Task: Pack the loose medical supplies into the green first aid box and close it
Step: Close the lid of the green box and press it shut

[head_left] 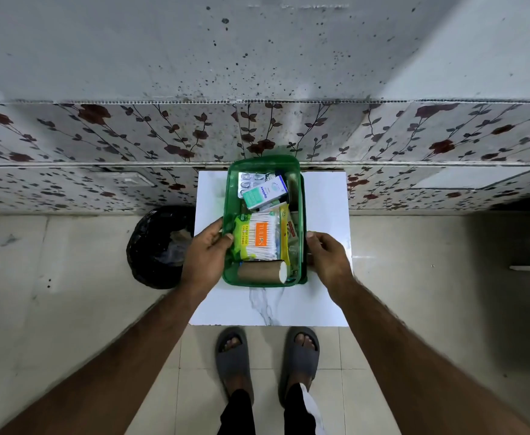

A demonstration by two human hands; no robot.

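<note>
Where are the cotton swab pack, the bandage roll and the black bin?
cotton swab pack (262, 238), head view, on its orange label.
bandage roll (259, 271), head view, on its brown side.
black bin (156, 246), head view, on its bag liner.

Dim, even light. The white marble-topped table (320, 202) glares brightest at centre. Fisheye bending and softness grow from 9 to 3 o'clock.

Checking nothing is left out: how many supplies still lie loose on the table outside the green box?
0. The white table shows nothing loose around the green box; the hands and box could hide something small.
</note>
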